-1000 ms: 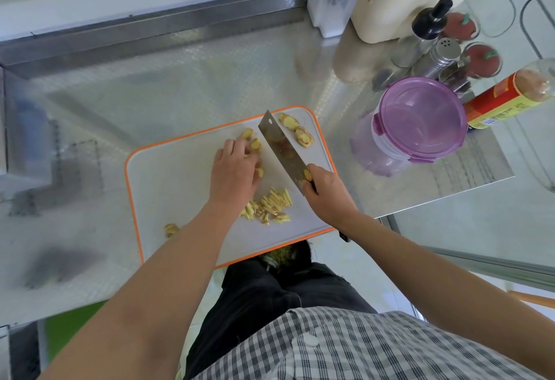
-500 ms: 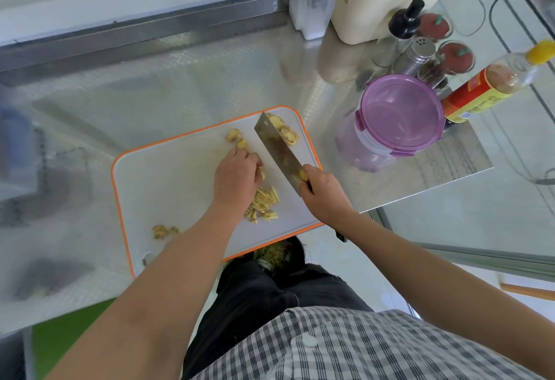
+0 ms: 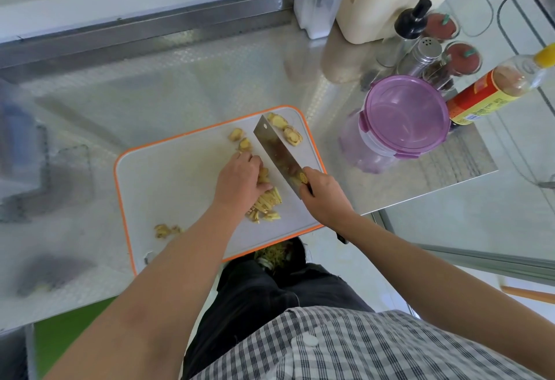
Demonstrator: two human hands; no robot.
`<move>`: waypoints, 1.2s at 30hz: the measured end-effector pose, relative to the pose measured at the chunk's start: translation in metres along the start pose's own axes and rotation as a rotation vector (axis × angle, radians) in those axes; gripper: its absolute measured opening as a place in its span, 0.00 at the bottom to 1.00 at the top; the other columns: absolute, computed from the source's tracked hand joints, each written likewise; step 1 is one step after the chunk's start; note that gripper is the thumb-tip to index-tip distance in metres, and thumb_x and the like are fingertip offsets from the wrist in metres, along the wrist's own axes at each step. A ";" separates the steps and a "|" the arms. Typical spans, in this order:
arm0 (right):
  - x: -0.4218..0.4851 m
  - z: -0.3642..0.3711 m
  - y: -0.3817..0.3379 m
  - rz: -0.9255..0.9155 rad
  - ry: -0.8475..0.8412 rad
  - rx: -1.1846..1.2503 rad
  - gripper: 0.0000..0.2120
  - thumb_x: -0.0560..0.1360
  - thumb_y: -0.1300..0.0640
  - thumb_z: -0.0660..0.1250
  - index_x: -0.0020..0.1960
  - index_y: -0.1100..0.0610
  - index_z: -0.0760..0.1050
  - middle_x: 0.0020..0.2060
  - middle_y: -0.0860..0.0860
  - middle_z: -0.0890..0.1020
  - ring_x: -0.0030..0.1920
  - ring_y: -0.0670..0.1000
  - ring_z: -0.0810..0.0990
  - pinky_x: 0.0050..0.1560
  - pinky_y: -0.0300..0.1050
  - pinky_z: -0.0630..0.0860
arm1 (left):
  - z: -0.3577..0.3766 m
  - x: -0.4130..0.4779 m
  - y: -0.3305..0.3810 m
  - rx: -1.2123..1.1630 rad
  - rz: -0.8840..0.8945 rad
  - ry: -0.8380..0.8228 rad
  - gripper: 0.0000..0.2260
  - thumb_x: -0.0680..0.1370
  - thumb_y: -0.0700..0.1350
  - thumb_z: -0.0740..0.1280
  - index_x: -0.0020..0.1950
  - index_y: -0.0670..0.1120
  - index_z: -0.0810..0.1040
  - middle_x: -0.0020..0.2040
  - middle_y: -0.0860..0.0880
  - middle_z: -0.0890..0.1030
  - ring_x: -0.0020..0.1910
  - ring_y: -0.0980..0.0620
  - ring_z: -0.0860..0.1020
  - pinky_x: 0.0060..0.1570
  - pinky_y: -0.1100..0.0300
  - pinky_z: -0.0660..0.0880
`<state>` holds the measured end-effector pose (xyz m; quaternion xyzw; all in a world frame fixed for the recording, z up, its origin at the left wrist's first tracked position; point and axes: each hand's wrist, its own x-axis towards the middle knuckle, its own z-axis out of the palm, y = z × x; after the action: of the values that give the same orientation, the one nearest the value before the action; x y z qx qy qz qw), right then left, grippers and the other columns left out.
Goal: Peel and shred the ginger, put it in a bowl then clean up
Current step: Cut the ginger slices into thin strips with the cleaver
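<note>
The only label in sight is the red and yellow one on a bottle [image 3: 492, 91] well beyond the right hand [image 3: 322, 196] and out to its right; its print is too blurred to read. That hand grips the handle of a cleaver [image 3: 277, 154], fingers wrapped tight. The blade's long axis runs away from the hand at a slant, forward and leftward, with its edge turned toward the left hand [image 3: 240, 181]. A ginger slice [image 3: 301, 176] sticks to the blade just by the right thumb.

The left hand, fingers curled down, holds the ginger [image 3: 263, 173] against the cutting board [image 3: 180, 187], just beside the blade. The shreds [image 3: 267, 205] lie heaped under its thumb, on the near side. Uncut ginger pieces [image 3: 240, 139] sit just past its fingertips, more [image 3: 285, 130] across the blade. The peel scraps [image 3: 165, 229] lie left of its forearm.
</note>
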<state>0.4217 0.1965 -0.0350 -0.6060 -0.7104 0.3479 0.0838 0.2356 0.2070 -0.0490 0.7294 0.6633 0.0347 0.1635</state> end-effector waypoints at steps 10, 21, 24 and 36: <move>0.003 -0.007 0.000 0.004 -0.009 0.046 0.11 0.75 0.65 0.55 0.36 0.58 0.58 0.29 0.53 0.64 0.29 0.51 0.60 0.30 0.48 0.59 | -0.001 0.004 0.003 0.091 0.063 0.017 0.11 0.74 0.50 0.68 0.47 0.42 0.80 0.43 0.44 0.78 0.44 0.45 0.75 0.38 0.55 0.71; 0.002 -0.014 0.001 0.035 0.010 0.078 0.15 0.75 0.65 0.56 0.34 0.55 0.55 0.28 0.51 0.62 0.28 0.50 0.58 0.29 0.45 0.56 | 0.000 0.011 0.009 -0.452 -0.047 0.120 0.09 0.80 0.44 0.65 0.55 0.41 0.81 0.47 0.45 0.84 0.45 0.47 0.81 0.47 0.55 0.76; -0.001 -0.018 0.003 0.038 0.024 0.061 0.13 0.75 0.65 0.56 0.34 0.56 0.57 0.27 0.51 0.63 0.27 0.49 0.59 0.28 0.43 0.56 | 0.010 0.014 0.018 -0.366 -0.073 0.025 0.10 0.80 0.45 0.63 0.56 0.43 0.81 0.48 0.44 0.83 0.47 0.45 0.80 0.47 0.50 0.76; -0.009 -0.014 0.007 0.036 0.020 0.023 0.16 0.76 0.65 0.56 0.33 0.54 0.56 0.27 0.51 0.62 0.27 0.50 0.60 0.28 0.43 0.57 | 0.012 0.001 0.015 -0.237 -0.017 0.067 0.18 0.73 0.47 0.72 0.62 0.45 0.77 0.50 0.45 0.76 0.47 0.47 0.77 0.43 0.54 0.75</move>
<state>0.4368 0.1941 -0.0265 -0.6210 -0.6945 0.3514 0.0919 0.2530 0.2046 -0.0565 0.6978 0.6658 0.1361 0.2266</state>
